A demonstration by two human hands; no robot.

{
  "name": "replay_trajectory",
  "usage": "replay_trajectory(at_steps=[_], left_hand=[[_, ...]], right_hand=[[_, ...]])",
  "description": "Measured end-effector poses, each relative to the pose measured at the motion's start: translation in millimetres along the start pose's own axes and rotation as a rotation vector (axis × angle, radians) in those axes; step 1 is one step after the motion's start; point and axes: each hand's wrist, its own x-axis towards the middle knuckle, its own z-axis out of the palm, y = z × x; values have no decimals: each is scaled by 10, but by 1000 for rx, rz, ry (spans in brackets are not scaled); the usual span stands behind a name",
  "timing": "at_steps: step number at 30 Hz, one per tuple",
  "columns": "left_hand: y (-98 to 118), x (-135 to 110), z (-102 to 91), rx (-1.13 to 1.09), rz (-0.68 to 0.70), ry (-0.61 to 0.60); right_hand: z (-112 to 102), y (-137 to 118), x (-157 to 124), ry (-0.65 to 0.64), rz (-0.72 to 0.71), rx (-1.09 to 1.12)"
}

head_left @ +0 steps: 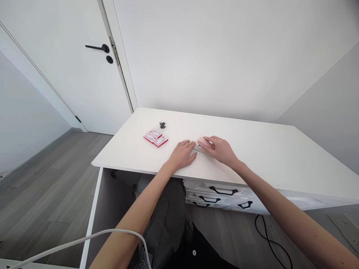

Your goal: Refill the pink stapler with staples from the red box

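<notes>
The fingers (211, 145) of the right hand (221, 150) curl closed over the pink stapler (202, 141), holding it down on the counter (266, 149). The left hand (183, 153) lies nearly flat at 9 o'clock of the stapler, fingertips (190, 144) against a small silvery piece (198, 147) at its end; whether they pinch it cannot be told.

Recommended handling: keep the right grip firm and low, and move only the left fingertips, in line with the stapler.

Two red boxes (156, 138) lie well apart at 10 o'clock, with a black clip (162, 125) beyond them.
</notes>
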Motion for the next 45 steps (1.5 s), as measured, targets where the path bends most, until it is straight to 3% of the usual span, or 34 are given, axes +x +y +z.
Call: replay_trajectory(at_steps=[4,12,15,21,27,29,35,45], left_hand=[[-7,-15,11,35,-52,87],[-14,-23,3,133,-125,231],[-34,-64,-47,170,-171,251],[-237,-274,-269,217,-327,308],[-452,-456,-417,315,-439,293],[-446,-489,-445,315,-395,240],[-224,-493,-474,197,-79,61],[350,-132,-154,31,55,-60]], right_hand=[[30,159,-229,109,6,79],[-14,397,-582,149,237,75],[-46,458,-682,109,310,98],[-115,625,-825,-70,127,178],[-134,681,-823,-88,138,276],[-138,680,-813,-89,139,310],[-162,659,-797,-99,126,351],[-218,586,-772,-118,117,322]])
